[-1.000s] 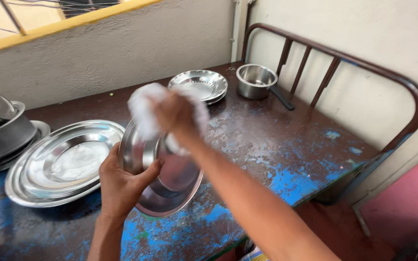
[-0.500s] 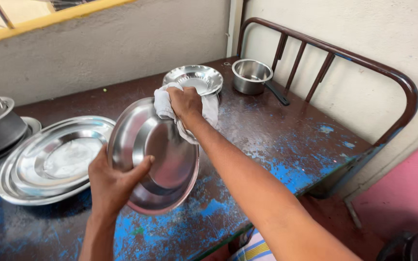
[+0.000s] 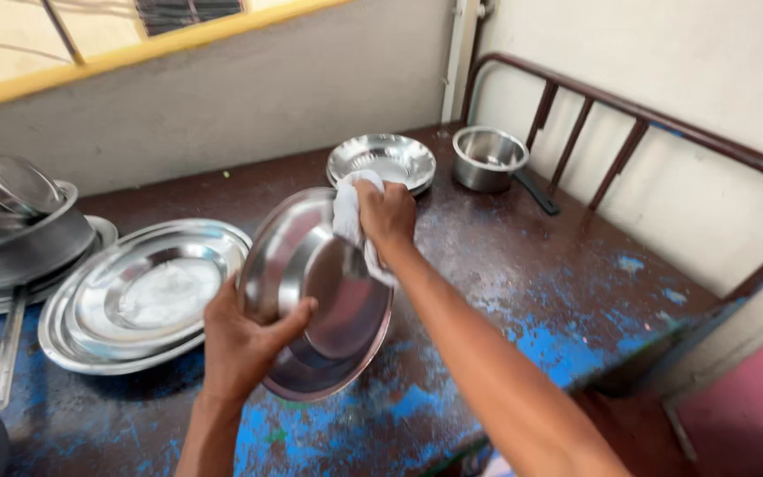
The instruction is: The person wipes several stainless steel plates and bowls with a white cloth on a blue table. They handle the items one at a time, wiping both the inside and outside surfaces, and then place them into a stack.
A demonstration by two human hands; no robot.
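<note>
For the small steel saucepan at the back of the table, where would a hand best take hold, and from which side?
Probably by the dark handle, coming from the front right. The saucepan stands upright near the stack of small plates, and its handle sticks out toward the bare part of the table, away from the plates. The round wall offers less grip, and the metal rail crowds the far side.

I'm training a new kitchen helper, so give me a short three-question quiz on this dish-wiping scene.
1. True or false: the right hand presses a white cloth on the round steel plate.
2. Which hand grips that plate's lower rim?
3. The small steel saucepan stands: A) by the metal rail B) on the stacked plates.

Key: 1 true; 2 the left hand; 3 A.
</note>
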